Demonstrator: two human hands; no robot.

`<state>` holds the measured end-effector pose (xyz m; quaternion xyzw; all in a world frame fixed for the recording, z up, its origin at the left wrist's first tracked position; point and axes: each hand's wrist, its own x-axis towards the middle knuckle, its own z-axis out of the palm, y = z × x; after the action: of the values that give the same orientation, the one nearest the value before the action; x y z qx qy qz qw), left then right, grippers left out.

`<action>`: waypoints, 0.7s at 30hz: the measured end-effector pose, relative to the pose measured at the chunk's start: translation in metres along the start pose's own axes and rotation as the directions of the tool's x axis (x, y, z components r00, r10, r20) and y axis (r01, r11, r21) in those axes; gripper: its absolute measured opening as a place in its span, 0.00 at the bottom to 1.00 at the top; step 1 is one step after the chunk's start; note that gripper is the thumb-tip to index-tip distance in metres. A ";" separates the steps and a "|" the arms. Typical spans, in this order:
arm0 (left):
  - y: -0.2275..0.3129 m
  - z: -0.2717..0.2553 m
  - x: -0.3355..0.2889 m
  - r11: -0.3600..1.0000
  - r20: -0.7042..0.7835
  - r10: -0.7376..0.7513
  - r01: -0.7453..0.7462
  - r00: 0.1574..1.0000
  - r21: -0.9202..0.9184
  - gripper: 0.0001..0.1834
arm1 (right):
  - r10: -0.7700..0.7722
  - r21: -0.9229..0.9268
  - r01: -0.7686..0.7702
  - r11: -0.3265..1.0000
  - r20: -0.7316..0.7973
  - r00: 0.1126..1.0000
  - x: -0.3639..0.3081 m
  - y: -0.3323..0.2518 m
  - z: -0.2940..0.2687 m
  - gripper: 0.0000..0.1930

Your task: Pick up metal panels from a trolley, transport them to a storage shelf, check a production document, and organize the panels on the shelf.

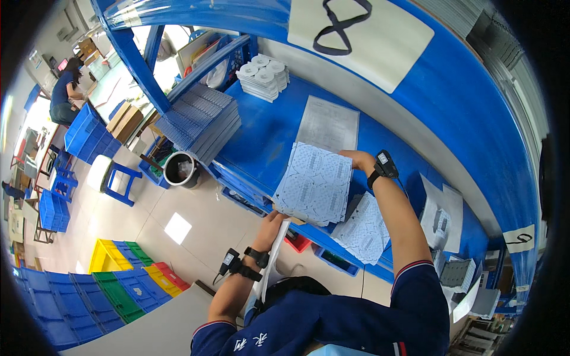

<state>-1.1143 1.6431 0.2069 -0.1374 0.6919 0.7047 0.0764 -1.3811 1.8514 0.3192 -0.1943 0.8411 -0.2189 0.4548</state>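
A stack of pale blue printed sheets (314, 181) with dark patterns lies tilted over the front edge of the blue bench. My right hand (358, 159) is closed on its far right edge, its fingers partly hidden. At the near left corner, my left hand (272, 230) is closed with its fingertips at the sheets; their exact hold is partly hidden. A narrow white strip (272, 258), like paper seen edge-on, runs down beside my left wrist. More printed sheets (365, 230) rest on the bench, right of the stack. Beyond lies a greyish printed page (329, 121).
A tall pile of blue-grey sheets (202, 121) and white stacked pieces with round shapes (263, 77) stand on the blue bench (255, 139). A bin (181, 171) and stool (113, 178) stand left on the floor. Coloured crates (119, 285) are lower left. A person (65, 92) works far left.
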 end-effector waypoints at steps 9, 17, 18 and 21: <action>-0.025 0.004 0.025 0.966 -0.060 -0.145 0.129 0.988 -0.224 0.21 | -0.054 -0.128 0.051 0.990 -0.017 0.998 0.034 0.042 -0.003 0.22; -0.003 0.006 0.025 0.950 -0.109 -0.192 0.157 0.975 -0.269 0.32 | -0.046 -0.122 0.039 0.992 -0.051 0.998 0.043 0.083 0.007 0.22; 0.003 0.009 0.025 0.955 -0.070 -0.206 0.185 0.976 -0.232 0.31 | -0.050 -0.111 0.041 0.993 -0.076 0.996 0.043 0.102 0.006 0.22; 0.000 0.003 0.024 0.950 -0.033 -0.223 0.210 0.974 -0.231 0.30 | -0.041 -0.097 0.030 0.995 -0.108 0.993 0.031 0.089 0.005 0.23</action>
<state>-1.1376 1.6440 0.2000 -0.2408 0.5901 0.7617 0.1168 -1.4038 1.9079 0.2475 -0.2183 0.8708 -0.1969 0.3941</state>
